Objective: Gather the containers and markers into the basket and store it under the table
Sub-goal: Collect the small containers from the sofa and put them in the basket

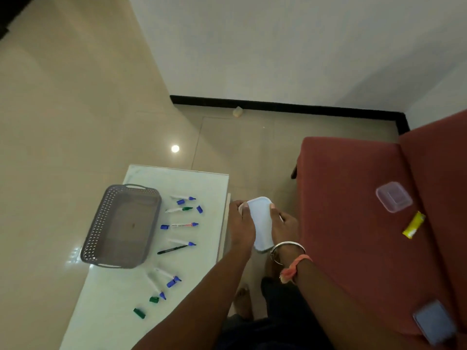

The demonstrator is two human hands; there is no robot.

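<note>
A red sofa (353, 198) fills the right of the view, and a white table (113, 311) stands to its left with a strip of floor between them. A grey basket (101, 218) sits on the table's left side; nothing from the task lies in it. Above the floor strip, just off the table's right edge, the left hand (242, 223) and right hand (284, 223) hold a white lidded container (260, 221) between them, fingers curled round its 2 long sides and thumbs on the lid. 2 more lie on the sofa, well apart: a clear container (393, 197) farther away and a bluish container (434, 322) near the bottom edge, with a yellow packet (414, 224) between them. About 6 markers (182, 225) and 1 black pen (171, 249) lie loose on the table beside the basket, with several blue and green caps (139, 313) off. The task looks barely begun: every item has to go in, and the basket is not yet under the table.
</note>
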